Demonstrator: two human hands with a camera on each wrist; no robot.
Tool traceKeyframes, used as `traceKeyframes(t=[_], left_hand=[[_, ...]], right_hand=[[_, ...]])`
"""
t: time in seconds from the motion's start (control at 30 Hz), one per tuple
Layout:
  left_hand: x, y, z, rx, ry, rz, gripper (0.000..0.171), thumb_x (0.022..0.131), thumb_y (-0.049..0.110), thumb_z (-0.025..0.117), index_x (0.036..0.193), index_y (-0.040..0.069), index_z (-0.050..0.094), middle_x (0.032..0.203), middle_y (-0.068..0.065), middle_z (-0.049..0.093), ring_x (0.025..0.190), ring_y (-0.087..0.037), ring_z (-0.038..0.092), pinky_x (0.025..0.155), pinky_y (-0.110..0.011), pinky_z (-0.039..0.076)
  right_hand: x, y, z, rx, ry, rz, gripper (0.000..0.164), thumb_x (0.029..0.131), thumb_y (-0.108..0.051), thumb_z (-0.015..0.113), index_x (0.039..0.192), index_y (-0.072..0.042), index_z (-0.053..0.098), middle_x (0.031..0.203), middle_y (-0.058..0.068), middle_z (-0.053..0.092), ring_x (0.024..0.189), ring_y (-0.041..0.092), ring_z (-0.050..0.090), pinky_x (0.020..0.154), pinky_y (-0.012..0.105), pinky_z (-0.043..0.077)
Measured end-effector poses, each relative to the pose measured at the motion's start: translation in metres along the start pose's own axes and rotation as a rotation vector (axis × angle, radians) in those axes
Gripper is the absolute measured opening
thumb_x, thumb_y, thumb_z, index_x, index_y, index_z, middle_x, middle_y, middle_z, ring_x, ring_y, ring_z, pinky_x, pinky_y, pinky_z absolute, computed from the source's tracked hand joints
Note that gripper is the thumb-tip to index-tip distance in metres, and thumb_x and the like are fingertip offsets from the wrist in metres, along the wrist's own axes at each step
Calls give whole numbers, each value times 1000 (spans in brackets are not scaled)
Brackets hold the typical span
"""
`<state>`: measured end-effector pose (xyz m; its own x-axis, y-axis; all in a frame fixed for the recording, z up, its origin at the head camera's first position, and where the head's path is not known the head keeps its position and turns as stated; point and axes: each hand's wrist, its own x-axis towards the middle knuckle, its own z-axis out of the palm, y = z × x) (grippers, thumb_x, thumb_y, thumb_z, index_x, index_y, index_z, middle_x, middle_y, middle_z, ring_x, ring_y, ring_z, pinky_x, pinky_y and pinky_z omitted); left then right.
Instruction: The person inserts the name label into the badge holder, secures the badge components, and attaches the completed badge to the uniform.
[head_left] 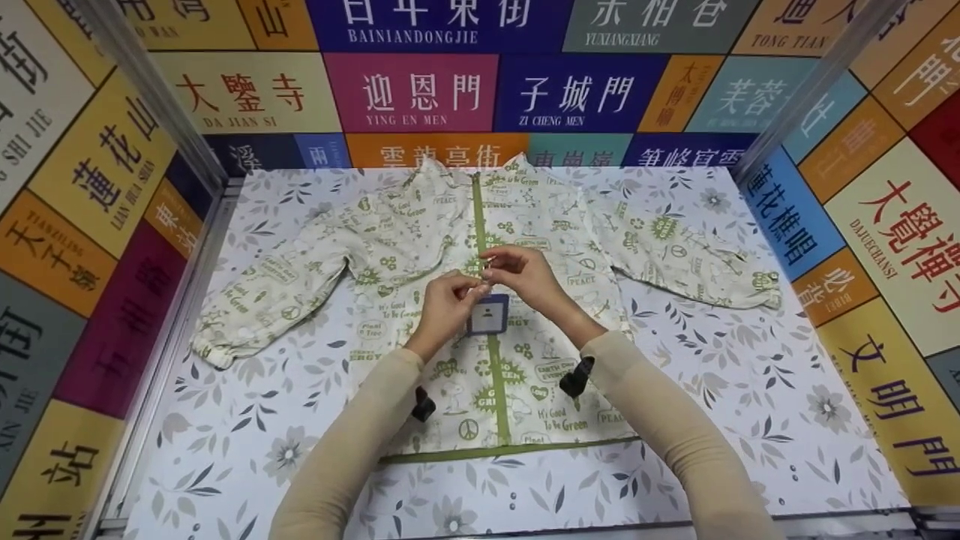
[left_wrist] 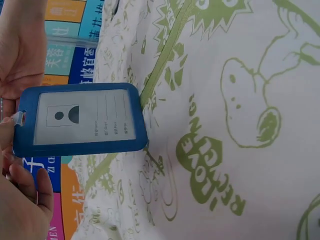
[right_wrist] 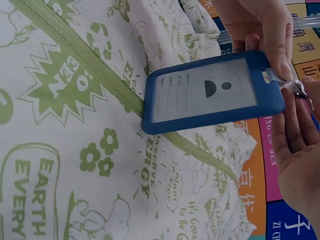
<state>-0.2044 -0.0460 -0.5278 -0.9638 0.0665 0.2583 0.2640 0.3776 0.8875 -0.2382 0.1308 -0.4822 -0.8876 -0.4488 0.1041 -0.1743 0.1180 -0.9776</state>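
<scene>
A blue-framed badge holder hangs in front of the jacket's zip, its printed card showing through the window. My left hand pinches the clear strap at the slot in the badge holder's top edge. Just beyond, my right hand grips the small metal clip on that strap between thumb and fingers. Both hands are close together over the jacket's middle. Beneath them the white jacket with green print lies spread out flat, front up, its green zip running down the centre.
The jacket's sleeves stretch out to both sides on a table covered in floral print. Colourful panels with Chinese characters form a back wall and side walls. Black straps sit at both wrists.
</scene>
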Motion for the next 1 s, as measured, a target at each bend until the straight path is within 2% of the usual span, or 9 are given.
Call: traceKeyframes(t=[0.07, 0.2, 0.37, 0.43, 0.6, 0.67, 0.77, 0.83, 1.0], left_hand=[[1, -4, -1, -18, 8, -19, 17, 91, 26, 72, 93, 11, 80, 67, 3, 47, 62, -11, 41, 58, -21, 33], [6, -14, -6, 0, 47, -48, 22, 95, 25, 66, 94, 7, 79, 75, -3, 58, 67, -12, 48, 61, -21, 38], [11, -31, -17, 46, 107, -130, 19, 96, 16, 63, 96, 5, 78, 86, -10, 68, 76, -15, 57, 70, -24, 46], [13, -37, -21, 78, 121, -156, 17, 95, 15, 64, 96, 6, 78, 86, -10, 68, 77, -16, 58, 71, -25, 47], [19, -46, -31, 159, 130, -221, 19, 96, 17, 62, 97, 6, 77, 86, -9, 66, 79, -18, 57, 72, -28, 47], [22, -48, -33, 194, 126, -235, 19, 96, 17, 62, 99, 5, 77, 87, -8, 66, 80, -19, 57, 73, -30, 48], [26, -53, -36, 265, 121, -217, 19, 94, 16, 63, 102, 5, 76, 90, -8, 64, 84, -21, 57, 78, -33, 49], [29, -57, -37, 326, 117, -200, 18, 94, 15, 63, 103, 6, 75, 93, -8, 63, 89, -22, 57, 81, -35, 49], [33, -69, -39, 453, 129, -162, 17, 92, 11, 65, 105, 8, 75, 101, -10, 62, 99, -27, 57, 87, -42, 49]], right_hand=[[1, -2, 3, 6, 18, 3, 31, 93, -7, 67, 124, -2, 65, 104, 21, 71, 85, 18, 70, 87, 51, 57], [9, 1, 7, 23, 65, 23, 29, 93, -8, 67, 122, -4, 67, 102, 21, 71, 85, 24, 70, 80, 35, 60], [22, 8, 9, 57, 131, 84, 30, 92, -6, 69, 119, 4, 67, 103, 29, 70, 92, 43, 67, 77, 30, 60], [28, 12, 10, 62, 156, 106, 30, 91, -6, 69, 119, 6, 67, 103, 29, 70, 89, 39, 69, 77, 32, 60], [45, 42, 14, 68, 228, 121, 28, 91, -9, 70, 113, 8, 69, 95, 18, 74, 78, 21, 71, 76, 36, 61], [52, 54, 17, 80, 255, 124, 26, 90, -9, 72, 108, 8, 71, 91, 12, 74, 75, 20, 71, 74, 34, 61], [59, 62, 23, 95, 267, 149, 22, 88, -8, 73, 105, 6, 72, 90, 8, 75, 73, 16, 70, 69, 27, 60], [63, 67, 28, 116, 268, 172, 21, 89, -6, 72, 106, 5, 72, 95, 12, 74, 74, 11, 69, 70, 26, 60], [71, 77, 40, 213, 255, 221, 23, 94, 1, 62, 115, 9, 67, 120, 31, 64, 85, 15, 69, 78, 28, 61]])
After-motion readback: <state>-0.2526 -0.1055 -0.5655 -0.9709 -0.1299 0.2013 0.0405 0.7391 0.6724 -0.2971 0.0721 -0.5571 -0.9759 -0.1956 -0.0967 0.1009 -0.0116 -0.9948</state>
